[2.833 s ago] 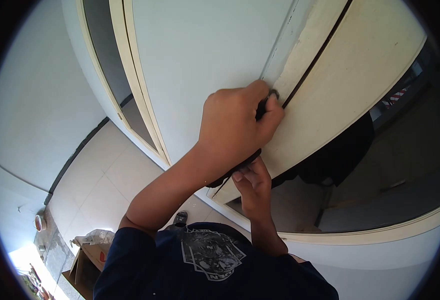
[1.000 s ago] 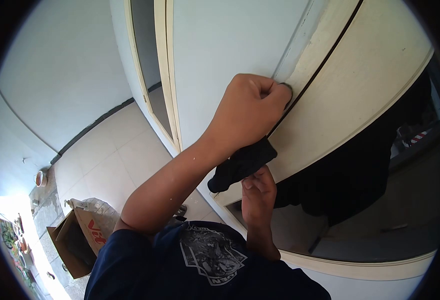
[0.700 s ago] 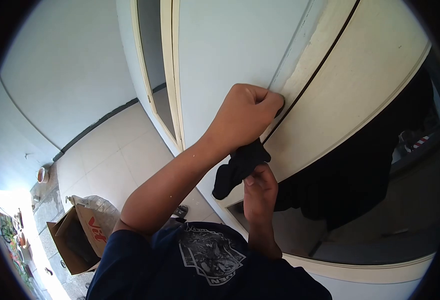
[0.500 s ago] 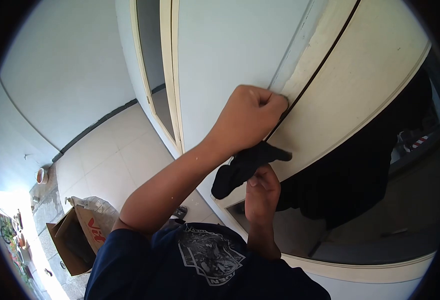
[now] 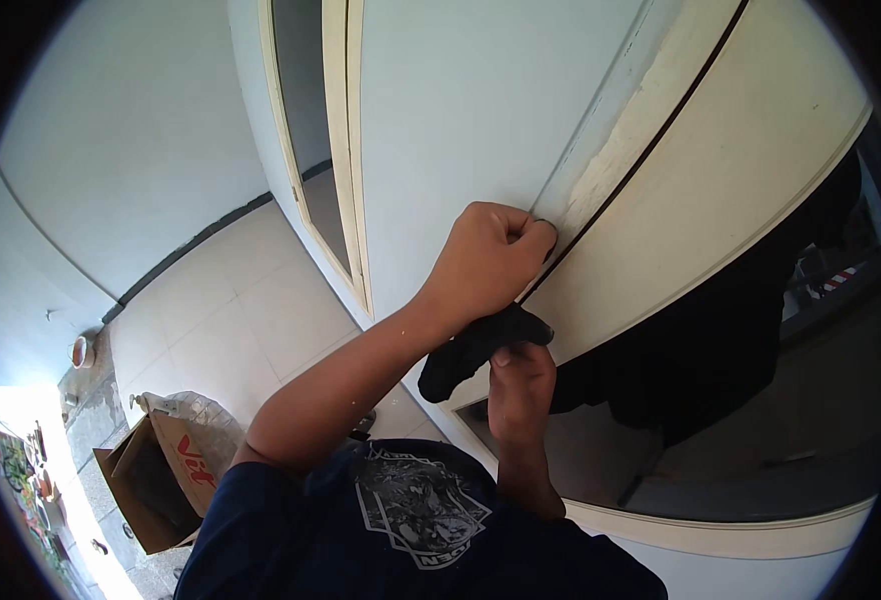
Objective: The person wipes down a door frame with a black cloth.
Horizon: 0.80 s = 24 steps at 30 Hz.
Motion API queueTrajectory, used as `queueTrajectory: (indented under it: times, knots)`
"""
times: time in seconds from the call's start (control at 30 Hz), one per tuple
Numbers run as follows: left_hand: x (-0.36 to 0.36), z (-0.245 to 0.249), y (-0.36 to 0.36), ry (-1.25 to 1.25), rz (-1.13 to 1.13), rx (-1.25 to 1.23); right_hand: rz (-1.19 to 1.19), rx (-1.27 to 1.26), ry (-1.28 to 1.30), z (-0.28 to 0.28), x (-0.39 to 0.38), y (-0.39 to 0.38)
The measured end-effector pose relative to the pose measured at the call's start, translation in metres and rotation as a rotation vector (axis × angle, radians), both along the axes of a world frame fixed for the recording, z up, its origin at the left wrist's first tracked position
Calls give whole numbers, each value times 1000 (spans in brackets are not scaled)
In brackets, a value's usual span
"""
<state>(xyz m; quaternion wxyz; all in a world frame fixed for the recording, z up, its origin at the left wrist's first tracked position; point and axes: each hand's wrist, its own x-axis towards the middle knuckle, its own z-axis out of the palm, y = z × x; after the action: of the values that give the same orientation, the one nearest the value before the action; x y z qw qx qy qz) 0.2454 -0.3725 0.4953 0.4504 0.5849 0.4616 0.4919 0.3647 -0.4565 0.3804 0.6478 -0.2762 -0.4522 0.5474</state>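
Observation:
My left hand [image 5: 496, 255] is closed in a pinch against the pale wall [image 5: 461, 110], beside the rough strip along the cream window frame [image 5: 706, 190]. A small dark edge shows at its fingertips, too little to name. Below it, my right hand [image 5: 521, 390] is closed on a bunched black cloth [image 5: 471, 355]. The cloth hangs under my left wrist and partly hides the right fingers. One end of it points toward the frame.
Dark window glass [image 5: 741, 450] lies at the right within the frame. A doorway [image 5: 306, 130] opens at the upper left. On the tiled floor [image 5: 231, 290] stand an open cardboard box [image 5: 176, 470] with clear plastic beside it and a small pot [image 5: 83, 352] by the wall.
My left hand has slid down and slightly left along the wall. The black cloth's end has drawn in to the left, and my right hand has shifted only a little.

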Motion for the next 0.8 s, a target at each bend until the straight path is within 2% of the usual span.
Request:
queueTrajectory:
  times: [0.13, 0.33, 0.43, 0.53, 0.63, 0.73, 0.8]
  knots:
    - [0, 25, 0, -60, -57, -10, -22, -34, -12, 9, -1, 0]
    - [4, -3, -1, -57, -15, 46, -11, -79, -21, -7, -1, 1]
    - [6, 17, 0, -96, -32, 98, -34, -37, -9, -2, -1, 5]
    - [6, 28, -1, -109, -58, 35, -56, 2, -23, 4, 5, 8]
    - [7, -1, -2, -110, -17, 28, -37, -33, 23, 4, 4, 5]
    - [5, 4, -2, -66, -11, 50, 35, -68, 26, 1, 3, 4]
    - [5, 16, -2, -74, -13, 54, -28, 0, -25, 0, 1, 5]
